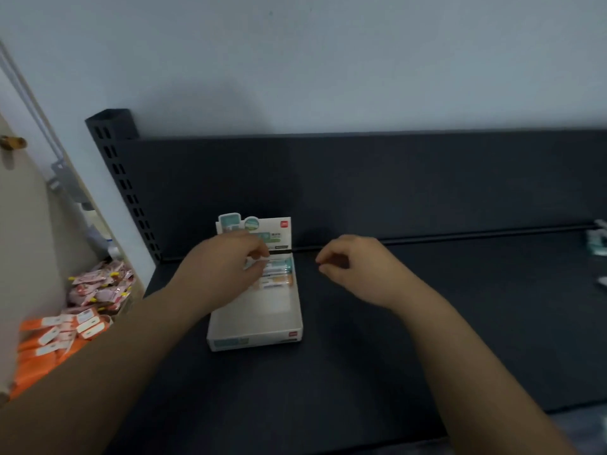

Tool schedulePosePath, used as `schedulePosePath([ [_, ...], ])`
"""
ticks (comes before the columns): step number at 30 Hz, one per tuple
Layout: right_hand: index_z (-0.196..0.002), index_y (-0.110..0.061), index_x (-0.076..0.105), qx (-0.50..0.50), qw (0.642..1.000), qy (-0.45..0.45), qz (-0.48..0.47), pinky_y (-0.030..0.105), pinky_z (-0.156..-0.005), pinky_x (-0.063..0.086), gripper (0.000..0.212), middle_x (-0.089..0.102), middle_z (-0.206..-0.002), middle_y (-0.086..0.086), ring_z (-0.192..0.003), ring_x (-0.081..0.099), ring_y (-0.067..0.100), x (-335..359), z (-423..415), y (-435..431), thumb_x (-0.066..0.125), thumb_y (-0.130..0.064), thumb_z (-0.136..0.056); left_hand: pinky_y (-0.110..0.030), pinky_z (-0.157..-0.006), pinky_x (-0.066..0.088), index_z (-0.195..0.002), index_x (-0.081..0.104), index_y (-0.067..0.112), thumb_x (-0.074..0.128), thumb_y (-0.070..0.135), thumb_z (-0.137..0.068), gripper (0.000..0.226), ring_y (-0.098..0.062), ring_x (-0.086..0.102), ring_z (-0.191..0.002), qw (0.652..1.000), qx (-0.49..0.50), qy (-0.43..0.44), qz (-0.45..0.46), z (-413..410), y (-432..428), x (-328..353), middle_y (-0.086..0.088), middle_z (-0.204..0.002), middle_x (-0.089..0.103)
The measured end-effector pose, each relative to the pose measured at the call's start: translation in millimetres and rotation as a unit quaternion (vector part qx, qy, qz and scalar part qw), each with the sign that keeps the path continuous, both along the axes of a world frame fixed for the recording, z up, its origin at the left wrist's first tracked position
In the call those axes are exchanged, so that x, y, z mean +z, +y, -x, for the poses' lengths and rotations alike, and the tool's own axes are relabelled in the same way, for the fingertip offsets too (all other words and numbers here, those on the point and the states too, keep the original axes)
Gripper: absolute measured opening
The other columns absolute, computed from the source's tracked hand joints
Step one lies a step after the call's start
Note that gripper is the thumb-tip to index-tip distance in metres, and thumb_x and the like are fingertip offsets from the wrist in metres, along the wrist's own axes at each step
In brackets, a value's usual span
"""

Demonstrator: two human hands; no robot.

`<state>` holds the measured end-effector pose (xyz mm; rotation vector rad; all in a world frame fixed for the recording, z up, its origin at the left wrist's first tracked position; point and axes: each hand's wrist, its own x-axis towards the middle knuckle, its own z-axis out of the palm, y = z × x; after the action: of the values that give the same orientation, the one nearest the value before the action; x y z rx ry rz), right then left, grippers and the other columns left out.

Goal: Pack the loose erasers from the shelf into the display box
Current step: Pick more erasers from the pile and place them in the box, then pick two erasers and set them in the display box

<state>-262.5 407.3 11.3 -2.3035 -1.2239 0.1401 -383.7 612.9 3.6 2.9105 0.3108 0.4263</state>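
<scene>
Far to my left, off the job, orange packets (56,336) and pink packets (101,284) lie heaped in a carton.

My left hand (226,267) reaches over the back half of the display box (256,339). Its fingers are curled down onto the packed erasers (279,272), a few sleeved bars lying crosswise just below the upright header card (279,229). The blur hides whether I am pinching one or only pressing the row square, so I cannot tell. The front half of the box shows bare white floor.

My right hand (354,270) hovers over the dark shelf (427,323) just right of the box. Its fingers are loosely curled, thumb near forefinger, and I see nothing in it.

The loose erasers (597,244) lie well apart, at the far right edge of the shelf, partly cut off by the view.

I judge them light, firm little bars in slick paper or film sleeves. They are not fragile, but they are apt to slide on each other. I would take each by its long sides between thumb and forefinger, at the middle, and lay it flat against the last row. The box is thin card and looks light, so it may skid if I push hard.
</scene>
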Motion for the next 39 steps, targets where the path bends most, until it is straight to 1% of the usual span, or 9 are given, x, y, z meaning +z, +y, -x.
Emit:
schedulePosePath([
  [2, -0.110, -0.021, 0.068, -0.029, 0.999, -0.012, 0.029, 0.026, -0.089, 0.049, 0.023, 0.063, -0.107, -0.003, -0.099, 0.059, 0.012, 0.5, -12.7, -27.8, 0.065, -0.028, -0.088, -0.025, -0.073, 0.048, -0.101, 0.064, 0.034, 0.059, 0.036, -0.087, 0.014, -0.001, 0.055, -0.084, 1.000, -0.018, -0.004, 0.006, -12.3, -16.9, 5.0, 0.016, -0.099, 0.062],
  [5, -0.116, -0.022, 0.064, -0.055, 0.996, -0.026, 0.066, 0.026, -0.091, 0.047, 0.029, 0.061, -0.111, -0.002, -0.103, 0.058, 0.013, -3.7, -31.4, -71.1, 0.065, -0.031, -0.088, -0.029, -0.074, 0.052, -0.101, 0.063, 0.034, 0.063, 0.037, -0.085, 0.017, 0.000, 0.056, -0.078, 0.997, -0.070, 0.023, 0.034, -40.7, -60.4, 9.8, 0.017, -0.090, 0.060],
  [7, -0.118, -0.023, 0.062, -0.068, 0.994, -0.030, 0.076, 0.027, -0.091, 0.047, 0.031, 0.059, -0.113, -0.002, -0.104, 0.057, 0.014, -7.3, -44.8, -101.7, 0.064, -0.032, -0.089, -0.026, -0.073, 0.051, -0.103, 0.060, 0.037, 0.063, 0.042, -0.083, 0.021, 0.002, 0.055, -0.076, 0.992, -0.110, 0.049, 0.039, -64.4, -98.0, 11.7, 0.020, -0.086, 0.057],
  [12, -0.122, -0.025, 0.059, -0.087, 0.991, -0.039, 0.095, 0.031, -0.091, 0.047, 0.036, 0.058, -0.114, -0.002, -0.104, 0.056, 0.015, -10.8, -87.0, -186.9, 0.062, -0.035, -0.088, -0.021, -0.072, 0.046, -0.110, 0.056, 0.041, 0.059, 0.051, -0.083, 0.028, 0.003, 0.053, -0.081, 0.982, -0.168, 0.075, 0.031, -128.3, -198.9, 9.4, 0.022, -0.096, 0.057],
  [21, -0.119, -0.022, 0.060, -0.108, 0.984, -0.048, 0.135, 0.037, -0.090, 0.049, 0.035, 0.060, -0.115, 0.003, -0.105, 0.058, 0.022, -12.2, -171.4, -354.5, 0.063, -0.032, -0.086, -0.026, -0.078, 0.047, -0.113, 0.058, 0.034, 0.059, 0.048, -0.085, 0.032, -0.004, 0.053, -0.089, 0.977, -0.180, 0.092, 0.066, -233.6, -373.8, -12.0, 0.015, -0.103, 0.059],
  [25, -0.114, -0.021, 0.062, -0.129, 0.983, -0.053, 0.124, 0.037, -0.088, 0.049, 0.029, 0.060, -0.112, 0.005, -0.105, 0.057, 0.025, -12.4, -204.8, -407.5, 0.063, -0.029, -0.086, -0.026, -0.078, 0.046, -0.113, 0.058, 0.031, 0.059, 0.045, -0.085, 0.031, -0.005, 0.053, -0.089, 0.978, -0.179, 0.082, 0.074, -262.5, -431.8, -22.4, 0.013, -0.104, 0.059],
  [32, -0.115, -0.020, 0.064, -0.202, 0.968, -0.065, 0.134, 0.039, -0.090, 0.049, 0.027, 0.059, -0.122, 0.008, -0.110, 0.057, 0.030, -20.5, -259.2, -473.5, 0.054, -0.019, -0.090, -0.030, -0.070, 0.046, -0.097, 0.062, 0.033, 0.062, 0.046, -0.080, 0.021, -0.010, 0.056, -0.086, 0.979, -0.172, 0.083, 0.067, -305.6, -491.0, -20.7, 0.011, -0.093, 0.058],
  [35, -0.121, -0.025, 0.061, -0.237, 0.953, -0.089, 0.167, 0.038, -0.090, 0.049, 0.038, 0.056, -0.128, 0.004, -0.115, 0.054, 0.029, -24.7, -280.3, -495.2, 0.050, -0.009, -0.088, -0.033, -0.074, 0.049, -0.099, 0.063, 0.028, 0.059, 0.036, -0.085, 0.017, -0.013, 0.057, -0.087, 0.982, -0.166, 0.067, 0.066, -326.4, -510.6, -19.8, 0.007, -0.096, 0.058],
  [39, -0.129, -0.026, 0.053, -0.221, 0.943, -0.084, 0.232, 0.044, -0.095, 0.043, 0.049, 0.049, -0.135, 0.003, -0.121, 0.048, 0.031, -29.2, -299.7, -505.4, 0.050, -0.006, -0.085, -0.034, -0.078, 0.044, -0.109, 0.062, 0.025, 0.055, 0.033, -0.087, 0.025, -0.020, 0.057, -0.096, 0.983, -0.156, 0.094, 0.018, -350.2, -532.6, -27.6, 0.002, -0.109, 0.058],
])
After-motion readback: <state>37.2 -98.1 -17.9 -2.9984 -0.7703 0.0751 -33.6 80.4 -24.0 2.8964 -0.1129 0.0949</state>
